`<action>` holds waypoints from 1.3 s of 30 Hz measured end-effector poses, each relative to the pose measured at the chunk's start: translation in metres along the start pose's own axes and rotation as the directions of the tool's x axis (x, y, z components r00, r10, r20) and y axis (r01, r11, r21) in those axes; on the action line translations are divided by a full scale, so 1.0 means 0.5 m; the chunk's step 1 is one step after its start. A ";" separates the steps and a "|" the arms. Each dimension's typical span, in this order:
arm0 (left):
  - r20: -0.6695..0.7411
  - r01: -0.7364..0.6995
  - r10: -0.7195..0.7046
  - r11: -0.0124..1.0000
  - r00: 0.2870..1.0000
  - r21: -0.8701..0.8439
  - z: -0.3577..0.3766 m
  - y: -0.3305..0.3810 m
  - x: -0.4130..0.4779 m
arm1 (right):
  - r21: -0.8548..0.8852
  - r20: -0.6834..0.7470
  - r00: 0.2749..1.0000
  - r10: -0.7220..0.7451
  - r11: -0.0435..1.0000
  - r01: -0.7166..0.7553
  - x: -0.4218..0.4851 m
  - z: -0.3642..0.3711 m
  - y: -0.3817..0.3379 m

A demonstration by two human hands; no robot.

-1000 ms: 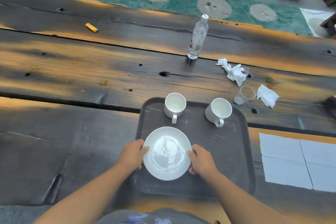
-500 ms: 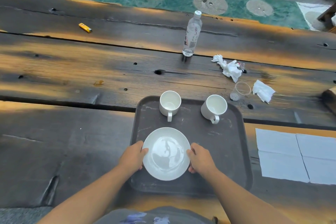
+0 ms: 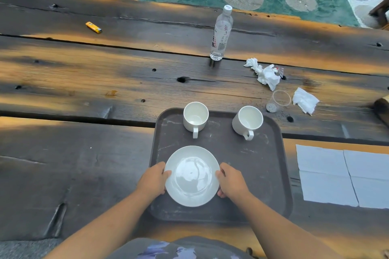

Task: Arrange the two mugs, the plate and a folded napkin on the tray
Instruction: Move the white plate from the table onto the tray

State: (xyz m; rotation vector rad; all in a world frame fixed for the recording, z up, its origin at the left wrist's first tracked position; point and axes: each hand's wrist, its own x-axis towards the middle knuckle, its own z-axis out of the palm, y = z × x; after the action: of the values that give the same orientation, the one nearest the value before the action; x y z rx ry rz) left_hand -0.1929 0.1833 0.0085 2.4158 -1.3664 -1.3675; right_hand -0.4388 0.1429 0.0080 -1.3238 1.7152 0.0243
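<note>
A dark brown tray (image 3: 263, 164) lies on the wooden table in front of me. Two empty white mugs stand at its far edge, the left mug (image 3: 195, 117) and the right mug (image 3: 248, 121), handles towards me. A white plate (image 3: 192, 175) rests on the tray's near left part. My left hand (image 3: 153, 181) grips the plate's left rim and my right hand (image 3: 230, 182) grips its right rim. An unfolded white napkin (image 3: 345, 175) lies flat on the table to the right of the tray.
A water bottle (image 3: 221, 33) stands beyond the tray. Crumpled tissues (image 3: 266, 73), another tissue (image 3: 305, 101) and a tipped clear plastic cup (image 3: 277, 101) lie at the right. A yellow lighter (image 3: 93, 27) lies far left. A wooden block (image 3: 382, 108) sits at the right edge.
Both hands stay on the plate's rims. The plate sits in almost the same spot on the tray; the view has shifted slightly.
</note>
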 end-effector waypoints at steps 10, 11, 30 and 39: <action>-0.003 0.003 -0.003 0.998 1.000 0.057 0.005 -0.002 0.009 | -0.017 0.032 0.999 0.020 1.000 -0.019 0.007 -0.003 -0.001; -0.001 0.003 -0.003 0.998 1.000 0.064 0.006 -0.003 0.010 | -0.017 0.032 0.999 0.021 1.000 -0.020 0.008 -0.003 -0.001; -0.032 -0.055 0.058 0.995 0.998 0.086 -0.023 -0.006 -0.001 | -0.122 -0.024 0.999 -0.034 0.992 0.031 -0.003 -0.033 0.003; -0.046 -0.198 0.215 0.950 0.975 0.243 -0.053 0.033 -0.004 | -0.336 -0.023 0.987 -0.157 0.931 0.140 -0.020 -0.054 -0.022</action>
State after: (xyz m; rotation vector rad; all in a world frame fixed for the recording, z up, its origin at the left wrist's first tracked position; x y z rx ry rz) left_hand -0.1855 0.1654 0.0330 2.3438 -1.7971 -1.1141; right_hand -0.4480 0.1317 0.0352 -1.7145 1.6981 0.2054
